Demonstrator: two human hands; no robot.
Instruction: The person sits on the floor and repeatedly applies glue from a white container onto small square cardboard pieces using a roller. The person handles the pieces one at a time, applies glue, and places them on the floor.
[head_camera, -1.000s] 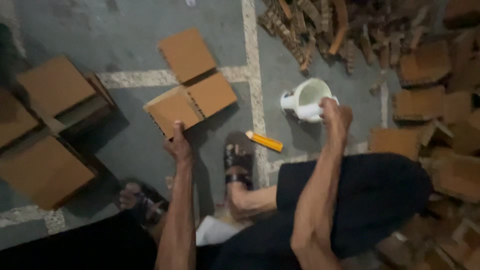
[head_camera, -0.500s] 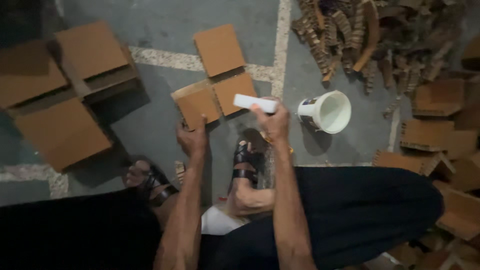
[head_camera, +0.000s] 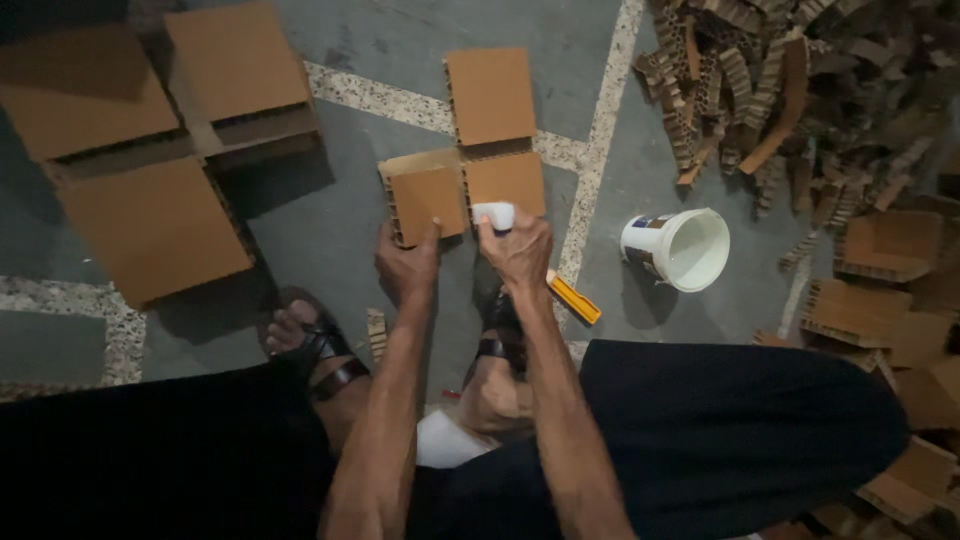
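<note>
Cardboard piece (head_camera: 428, 200): small honeycomb-core square lying flat on the grey floor (head_camera: 300, 210), its corrugated edge showing along the left and near sides; it serves as the landmark for all places below.
Left hand (head_camera: 405, 268): at the near edge of the cardboard piece, fingers curled and the thumb laid up onto its top face, pressing it down.
White tool (head_camera: 494, 215): short white cylinder just right of the cardboard piece, its tip over the neighbouring square (head_camera: 506, 182).
Right hand (head_camera: 518, 250): closed around the white tool, fingers wrapped over its body; what the tool is cannot be told.
Upper square (head_camera: 490, 95): third brown panel, beyond the cardboard piece and to its right, lying across a pale speckled floor line.
White bucket (head_camera: 678, 248): well right of the cardboard piece, tipped so that its open mouth shows.
Orange cutter (head_camera: 573, 297): on the floor near and right of the cardboard piece, just beside the right wrist.
Large cardboard assembly (head_camera: 150, 140): left of the cardboard piece, well apart, several bigger panels joined.
Scrap heap (head_camera: 800, 90): far right, loose honeycomb strips piled up.
Sandalled feet (head_camera: 320, 345): nearer than the cardboard piece, below the hands.
</note>
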